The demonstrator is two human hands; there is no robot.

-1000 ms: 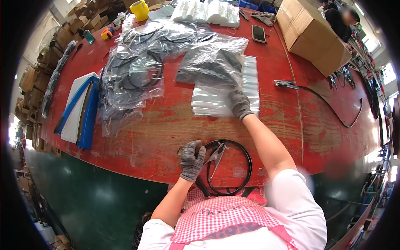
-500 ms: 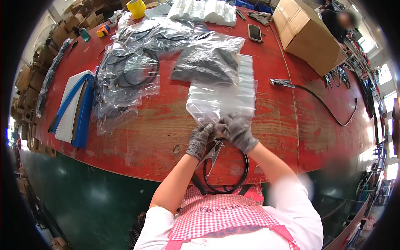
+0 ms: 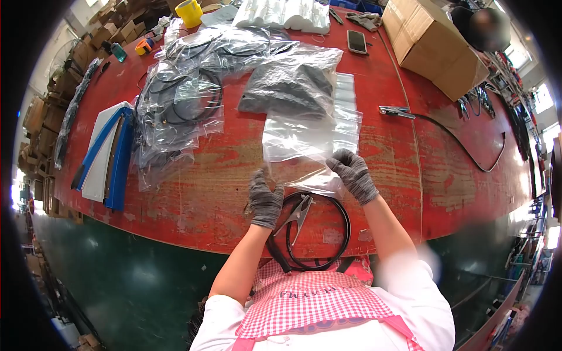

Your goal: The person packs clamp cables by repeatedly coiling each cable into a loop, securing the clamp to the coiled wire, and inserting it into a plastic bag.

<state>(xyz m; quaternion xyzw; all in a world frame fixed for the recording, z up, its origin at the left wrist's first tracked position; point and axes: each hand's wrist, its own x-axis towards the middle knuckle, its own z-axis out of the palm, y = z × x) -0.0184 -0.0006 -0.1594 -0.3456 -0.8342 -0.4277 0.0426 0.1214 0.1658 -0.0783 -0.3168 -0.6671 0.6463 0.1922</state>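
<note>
A clear plastic bag stretches between my gloved hands, with its near edge spread out. My right hand pinches the right side of this bag. At its left edge is my left hand, fingers extended and thumb apart; whether the film touches the fingers is hard to see. Just below, a coiled black cable lies at the table edge, and a metal clamp rests within the coil. Beyond my hands lies a stack of clear bags, partly covered by a bag with dark contents.
Bagged cables lie to the left, beside a blue-and-white tool. A cardboard box, a phone and another clamp with its cable are on the right. A person is behind the box.
My hands have moved apart, the left one leftward and the right one rightward. The plastic bag's near edge has spread between them, and the coil below is more exposed.
</note>
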